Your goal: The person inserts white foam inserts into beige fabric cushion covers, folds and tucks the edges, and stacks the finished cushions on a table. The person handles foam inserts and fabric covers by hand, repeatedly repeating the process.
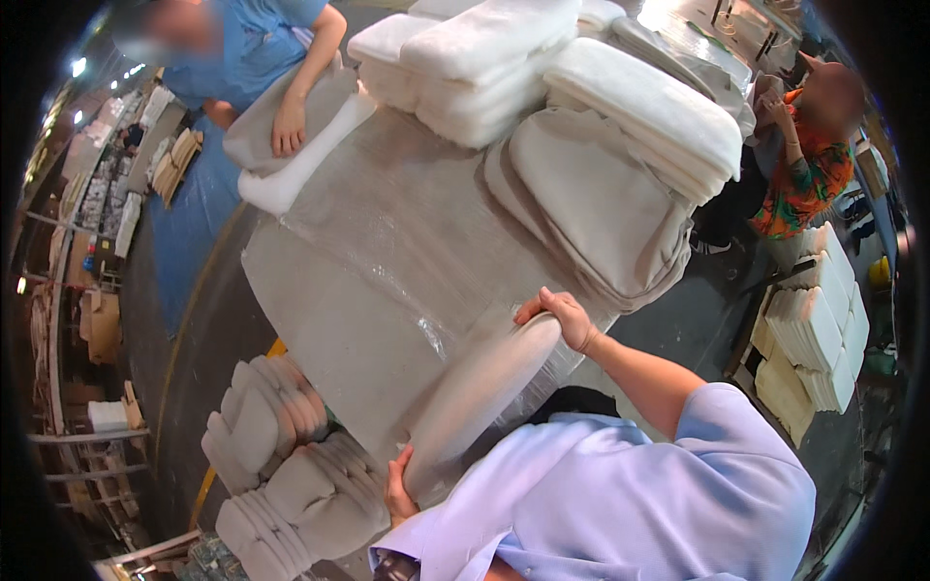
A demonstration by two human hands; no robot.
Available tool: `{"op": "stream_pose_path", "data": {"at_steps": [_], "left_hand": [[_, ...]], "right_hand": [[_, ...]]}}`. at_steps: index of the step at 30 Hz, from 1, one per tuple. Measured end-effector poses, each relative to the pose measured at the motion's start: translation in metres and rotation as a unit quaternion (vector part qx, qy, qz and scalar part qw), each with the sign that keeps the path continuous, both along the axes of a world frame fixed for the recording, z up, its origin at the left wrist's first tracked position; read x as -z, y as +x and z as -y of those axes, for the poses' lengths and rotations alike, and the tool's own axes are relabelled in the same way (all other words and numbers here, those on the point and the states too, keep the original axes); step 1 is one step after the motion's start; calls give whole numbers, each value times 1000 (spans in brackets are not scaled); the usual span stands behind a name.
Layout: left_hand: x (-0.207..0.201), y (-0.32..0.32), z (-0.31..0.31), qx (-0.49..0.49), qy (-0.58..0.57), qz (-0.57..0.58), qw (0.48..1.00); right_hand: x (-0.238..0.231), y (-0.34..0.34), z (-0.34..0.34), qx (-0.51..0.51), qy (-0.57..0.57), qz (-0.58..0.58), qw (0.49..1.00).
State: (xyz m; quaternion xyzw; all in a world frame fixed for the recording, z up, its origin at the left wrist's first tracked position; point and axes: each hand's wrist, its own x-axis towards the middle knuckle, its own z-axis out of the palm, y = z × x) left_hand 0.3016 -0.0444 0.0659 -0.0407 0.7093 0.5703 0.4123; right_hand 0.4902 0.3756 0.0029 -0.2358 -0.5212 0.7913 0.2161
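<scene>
A grey fabric cushion (484, 392) stands on its long edge at the near side of the work table (363, 257). My left hand (399, 486) grips its lower left end, fingers partly hidden by the cushion. Around the upper right end, my right hand (560, 318) is closed. Close beyond the right hand lies a pile of grey fabric covers (610, 208). White padding slabs (644, 107) rest partly on that pile, and a taller stack of white padding (484, 63) sits at the table's far side.
Several finished grey cushions (300, 494) are stacked low at the near left. Across the table a person in blue (257, 53) handles a grey cover (262, 121) over a white pad (310, 160). Another person in a patterned shirt (814, 160) stands right, near stacked white pads (819, 320).
</scene>
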Motion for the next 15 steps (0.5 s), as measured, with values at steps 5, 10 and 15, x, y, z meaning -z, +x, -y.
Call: {"op": "stream_pose_path", "data": {"at_steps": [5, 10, 15], "left_hand": [[-1, -21, -11, 60, 125, 79, 987], [-16, -28, -30, 277, -81, -248, 925], [-54, 10, -89, 522, -46, -416, 744]], "right_hand": [[43, -13, 2, 75, -40, 23, 996], [46, -15, 15, 195, -6, 141, 971], [26, 6, 60, 353, -122, 211, 903]]}}
